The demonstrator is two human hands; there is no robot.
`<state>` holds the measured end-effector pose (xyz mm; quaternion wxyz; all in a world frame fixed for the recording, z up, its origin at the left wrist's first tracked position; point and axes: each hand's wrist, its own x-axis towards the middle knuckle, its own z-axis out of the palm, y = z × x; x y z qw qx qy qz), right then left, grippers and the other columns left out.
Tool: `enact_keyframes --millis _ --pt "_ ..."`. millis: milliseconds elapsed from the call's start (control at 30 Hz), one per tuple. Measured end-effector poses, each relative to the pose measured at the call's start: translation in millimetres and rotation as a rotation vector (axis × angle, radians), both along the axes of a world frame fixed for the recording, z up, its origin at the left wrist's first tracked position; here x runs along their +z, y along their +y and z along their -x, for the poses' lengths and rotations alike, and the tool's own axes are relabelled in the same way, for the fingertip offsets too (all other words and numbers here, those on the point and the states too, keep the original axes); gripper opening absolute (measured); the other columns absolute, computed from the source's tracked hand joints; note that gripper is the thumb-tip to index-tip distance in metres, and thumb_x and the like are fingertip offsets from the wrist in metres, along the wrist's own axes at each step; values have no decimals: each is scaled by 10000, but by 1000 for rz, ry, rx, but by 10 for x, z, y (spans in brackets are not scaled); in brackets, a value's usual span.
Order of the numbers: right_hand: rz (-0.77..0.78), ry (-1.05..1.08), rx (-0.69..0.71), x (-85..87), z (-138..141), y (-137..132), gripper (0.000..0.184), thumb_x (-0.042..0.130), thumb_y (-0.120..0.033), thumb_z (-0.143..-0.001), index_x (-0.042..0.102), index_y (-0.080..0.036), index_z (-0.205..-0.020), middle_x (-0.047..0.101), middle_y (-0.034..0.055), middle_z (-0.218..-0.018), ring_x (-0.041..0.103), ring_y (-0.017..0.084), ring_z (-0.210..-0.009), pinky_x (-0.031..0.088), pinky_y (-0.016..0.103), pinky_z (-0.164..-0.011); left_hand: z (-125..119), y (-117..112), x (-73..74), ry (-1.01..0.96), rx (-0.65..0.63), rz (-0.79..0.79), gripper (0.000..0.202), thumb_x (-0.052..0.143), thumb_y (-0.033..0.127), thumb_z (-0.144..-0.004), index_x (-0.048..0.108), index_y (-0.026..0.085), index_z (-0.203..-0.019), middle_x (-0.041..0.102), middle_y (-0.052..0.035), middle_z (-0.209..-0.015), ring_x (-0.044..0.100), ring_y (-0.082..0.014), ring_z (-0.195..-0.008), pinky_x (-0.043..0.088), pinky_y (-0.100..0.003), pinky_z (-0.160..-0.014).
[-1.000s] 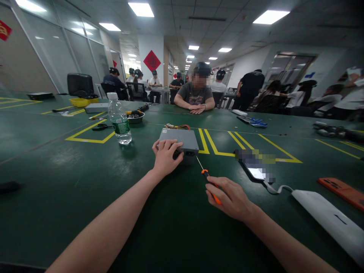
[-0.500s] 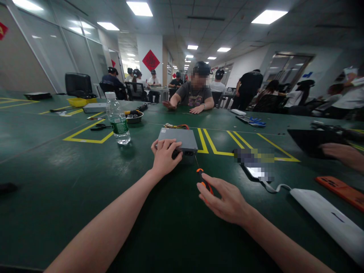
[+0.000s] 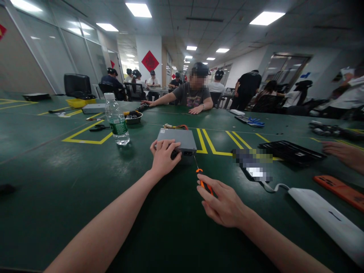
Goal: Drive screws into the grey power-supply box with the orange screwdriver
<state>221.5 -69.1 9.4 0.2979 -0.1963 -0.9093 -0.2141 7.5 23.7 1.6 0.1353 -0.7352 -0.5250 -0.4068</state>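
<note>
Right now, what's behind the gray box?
Colored wires lie just behind the gray box, with green table beyond. The box hides its own back face and anything low against it.

overall dim; white ceiling panels (image 3: 267,18) overhead clip bright. soft sheen on green tabletop (image 3: 122,165). wide-angle stretch at edges, top-right corner dark. pixel blocks mask part of the phone (image 3: 254,173).

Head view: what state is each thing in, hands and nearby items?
grey metal box, top closed
screwdriver, angled, tip contact unclear
left hand, holding the box
right hand, gripping the screwdriver
bottle, upright
phone, screen lit, partly blurred
orange phone, back side up
black tray, lying flat
</note>
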Motion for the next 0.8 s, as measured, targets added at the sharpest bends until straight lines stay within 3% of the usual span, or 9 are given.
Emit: enact_keyframes --millis 100,233,400,600,800 --pt "-29 5 0 22 22 -16 266 441 -199 -880 500 -80 -1110 561 225 -1122 601 193 -889 518 314 -697 0 2 -1 -4 -2 5 263 560 343 -779 579 307 -1039 571 -9 -1141 423 -234 -1112 179 -456 -1006" --pt "-94 37 -1 29 53 -19 258 560 -213 -840 538 -98 -1070 599 196 -1099 604 151 -756 500 296 -651 3 7 -6 -9 -7 8 265 558 350 -779 581 311 -1040 569 -6 -1141 429 -234 -1105 181 -459 -1005" --pt "-76 64 35 24 51 -32 183 562 -170 -827 570 -155 -1009 611 142 -1072 599 151 -789 506 276 -661 1 -3 2 -8 -6 2 263 560 348 -778 580 305 -1036 573 -6 -1137 432 -232 -1105 173 -457 -1013" --pt "31 42 34 10 -21 -21 300 400 -236 -886 514 -105 -1131 536 202 -1157 581 221 -972 516 330 -726 -2 -7 1 -8 -4 9 264 558 346 -780 578 307 -1040 569 -6 -1145 427 -232 -1113 175 -457 -1013" --pt "15 125 77 -63 9 24 283 539 -254 -845 480 -108 -1081 577 198 -1132 613 190 -856 510 314 -660 3 -8 7 -13 -2 18 276 569 345 -770 580 306 -1043 569 -13 -1144 425 -237 -1110 185 -452 -1006"
